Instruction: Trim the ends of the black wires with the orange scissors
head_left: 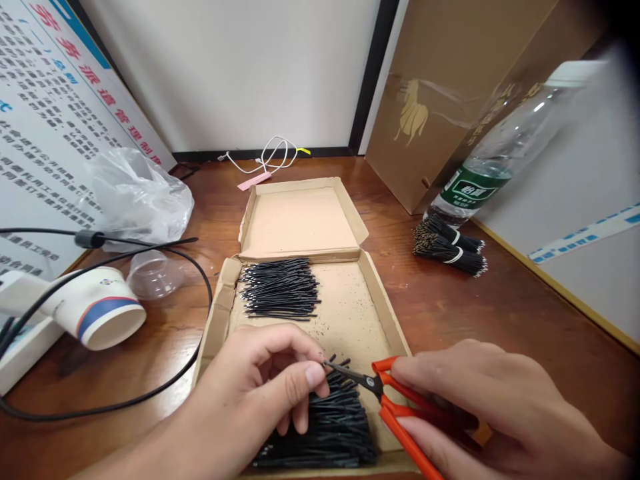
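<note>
My right hand (500,407) grips small scissors (373,383) with orange-red handles and short dark blades. The blade tips point left and meet the fingertips of my left hand (275,380). Thumb and forefinger of that hand are pinched together; whatever is between them is too small and hidden to make out. Under both hands lies an open cardboard box (385,313). A loose pile of short black wires (340,427) fills its near end, partly covered by my left hand. Farther back in the box, more black wires (280,288) lie side by side in a neat row.
Tied bundles of black wires (450,250) lie at right beside a water bottle (475,180) and a large carton (430,80). On the left are a paper cup (107,310), a clear plastic cup (155,275), a plastic bag (143,190) and a looping black cable (207,293). A white cable (273,157) lies behind.
</note>
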`<action>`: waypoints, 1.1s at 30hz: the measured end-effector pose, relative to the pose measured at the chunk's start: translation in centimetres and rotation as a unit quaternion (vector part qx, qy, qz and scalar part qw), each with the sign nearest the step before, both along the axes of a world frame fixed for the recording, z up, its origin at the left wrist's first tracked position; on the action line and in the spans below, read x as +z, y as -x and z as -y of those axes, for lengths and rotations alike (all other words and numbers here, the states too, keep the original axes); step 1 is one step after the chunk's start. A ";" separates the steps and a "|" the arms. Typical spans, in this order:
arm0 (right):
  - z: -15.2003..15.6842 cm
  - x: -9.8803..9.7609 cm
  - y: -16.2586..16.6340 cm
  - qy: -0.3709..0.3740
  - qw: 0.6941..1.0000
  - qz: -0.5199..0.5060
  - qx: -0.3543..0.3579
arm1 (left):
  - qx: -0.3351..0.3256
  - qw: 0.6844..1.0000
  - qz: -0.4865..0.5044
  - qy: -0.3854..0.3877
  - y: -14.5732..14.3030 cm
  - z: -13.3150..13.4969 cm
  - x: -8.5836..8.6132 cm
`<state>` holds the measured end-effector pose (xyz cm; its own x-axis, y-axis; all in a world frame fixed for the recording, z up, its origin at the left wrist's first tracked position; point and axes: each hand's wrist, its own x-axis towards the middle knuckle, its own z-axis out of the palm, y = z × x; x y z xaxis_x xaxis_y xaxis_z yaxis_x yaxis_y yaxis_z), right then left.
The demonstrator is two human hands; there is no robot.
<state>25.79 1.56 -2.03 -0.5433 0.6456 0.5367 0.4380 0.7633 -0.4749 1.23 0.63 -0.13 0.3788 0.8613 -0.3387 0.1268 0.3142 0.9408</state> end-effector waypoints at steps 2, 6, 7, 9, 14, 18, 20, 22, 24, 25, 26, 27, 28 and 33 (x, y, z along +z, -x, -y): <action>0.0 0.0 0.0 -0.002 1.000 -0.002 -0.002 | -0.001 1.000 0.000 0.000 0.0 -0.1 0.1; 0.1 0.1 0.0 0.012 1.000 -0.002 -0.011 | 0.000 1.000 -0.010 0.002 -0.2 -0.1 0.3; 0.1 0.0 0.1 0.012 1.000 -0.004 -0.011 | -0.002 1.000 -0.014 0.001 -0.2 -0.2 0.3; 0.1 -0.1 0.2 0.011 1.000 -0.005 -0.014 | -0.005 1.000 -0.020 -0.001 -0.2 -0.2 0.3; 0.4 0.2 0.4 0.005 0.999 0.005 -0.035 | -0.004 0.999 -0.037 -0.013 -0.2 -0.3 0.4; 0.3 1.0 0.6 0.020 0.999 0.022 -0.017 | -0.008 0.989 -0.111 -0.099 0.0 -0.3 0.9; 0.0 1.2 0.7 0.025 0.999 0.024 -0.014 | -0.006 0.967 -0.185 -0.175 0.2 -0.4 1.0; -0.5 1.3 0.5 0.021 0.999 0.026 -0.020 | -0.021 0.933 -0.250 -0.259 0.6 -0.7 0.9; -1.3 1.2 0.0 0.019 0.999 0.042 -0.025 | -0.046 0.897 -0.290 -0.330 1.0 -1.0 0.5; -1.9 1.1 -0.4 0.019 0.998 0.054 -0.022 | -0.056 0.882 -0.305 -0.354 1.3 -1.2 0.2; -2.6 1.0 -0.8 0.016 0.998 0.049 -0.019 | -0.062 0.870 -0.318 -0.370 1.5 -1.5 -0.1; -3.3 1.0 -1.1 0.013 0.998 0.048 -0.025 | -0.065 0.862 -0.330 -0.379 1.7 -1.7 -0.3; -4.0 0.9 -1.5 0.014 0.998 0.052 -0.030 | -0.067 0.856 -0.340 -0.383 1.9 -1.8 -0.6; -6.3 0.5 -2.6 0.071 0.990 0.113 -0.036 | -0.071 0.851 -0.361 -0.375 2.2 -2.4 -1.2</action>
<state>28.39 7.84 -1.54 -0.5898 0.7466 0.3078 0.5959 0.6596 -0.4581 -0.96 3.02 -1.34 0.4240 0.9004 0.0976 0.7429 -0.4074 0.5312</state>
